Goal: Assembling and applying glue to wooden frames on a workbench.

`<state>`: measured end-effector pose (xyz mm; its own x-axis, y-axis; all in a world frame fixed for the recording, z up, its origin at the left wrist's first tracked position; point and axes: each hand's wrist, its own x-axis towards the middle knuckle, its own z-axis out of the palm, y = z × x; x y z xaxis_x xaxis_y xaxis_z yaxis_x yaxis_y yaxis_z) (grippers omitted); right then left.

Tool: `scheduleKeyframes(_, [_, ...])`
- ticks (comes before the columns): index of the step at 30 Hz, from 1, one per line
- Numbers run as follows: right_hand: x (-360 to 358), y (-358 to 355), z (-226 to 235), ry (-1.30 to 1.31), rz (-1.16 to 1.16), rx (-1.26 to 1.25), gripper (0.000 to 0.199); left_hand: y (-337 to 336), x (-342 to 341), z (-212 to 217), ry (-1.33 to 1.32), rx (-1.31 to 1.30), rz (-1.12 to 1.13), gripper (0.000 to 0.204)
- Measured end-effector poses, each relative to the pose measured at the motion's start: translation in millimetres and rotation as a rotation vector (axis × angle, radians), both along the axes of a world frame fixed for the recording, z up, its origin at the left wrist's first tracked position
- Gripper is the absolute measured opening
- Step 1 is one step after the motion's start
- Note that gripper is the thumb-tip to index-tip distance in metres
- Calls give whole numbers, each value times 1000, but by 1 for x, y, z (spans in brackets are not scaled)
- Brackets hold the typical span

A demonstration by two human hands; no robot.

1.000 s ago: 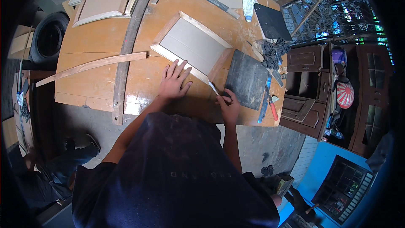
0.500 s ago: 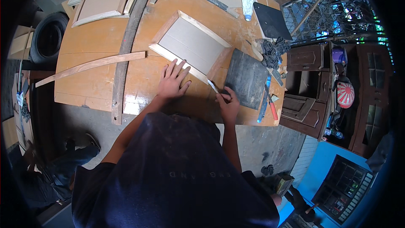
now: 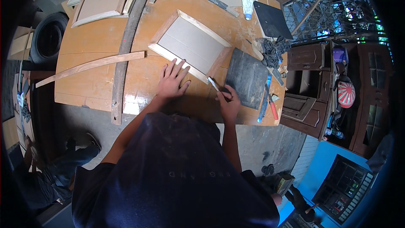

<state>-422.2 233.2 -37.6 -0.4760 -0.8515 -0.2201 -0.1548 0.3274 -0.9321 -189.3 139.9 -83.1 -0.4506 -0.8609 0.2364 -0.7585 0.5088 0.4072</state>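
Observation:
A wooden frame (image 3: 217,38) with a flat grey-beige panel lies slanted on the orange-brown tabletop. The spread fingers of my left hand (image 3: 171,83) rest on its near rail, the palm on the table beside it. Between the fingers of my right hand (image 3: 229,101) is a slim tool with a whitish tip (image 3: 213,83). The tip touches or nearly touches the frame's near right corner; whether it is a small brush or a narrow putty knife I cannot tell. Right of the frame lies a dark rectangular board (image 3: 246,79), close to my right hand.
A long dark wooden bar (image 3: 122,65) crosses the table on the left, with a curved wood strip (image 3: 90,67) over it. A red-handled tool (image 3: 272,107) and a blue strip (image 3: 264,103) lie at right. Framed panels (image 3: 103,4) sit far left; a white bottle (image 3: 248,2) lies far right.
The tool in my right hand has turned slightly, and its tip has moved a little up and left along the frame's corner. My left hand stays in place.

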Motion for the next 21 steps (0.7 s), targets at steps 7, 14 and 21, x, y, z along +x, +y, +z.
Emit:
scheduleKeyframes(7, [-3,1,-8,35,54,13,40,-1,-1,-1,4,-4,-6,53])
scheduleKeyframes(14, [-1,-3,-10,57,30,-29,39,0,-1,2,-4,7,-3,53])
scheduleKeyframes(21, [3,-7,-1,109,36,-21,39,0,0,1,-4,16,-1,53])
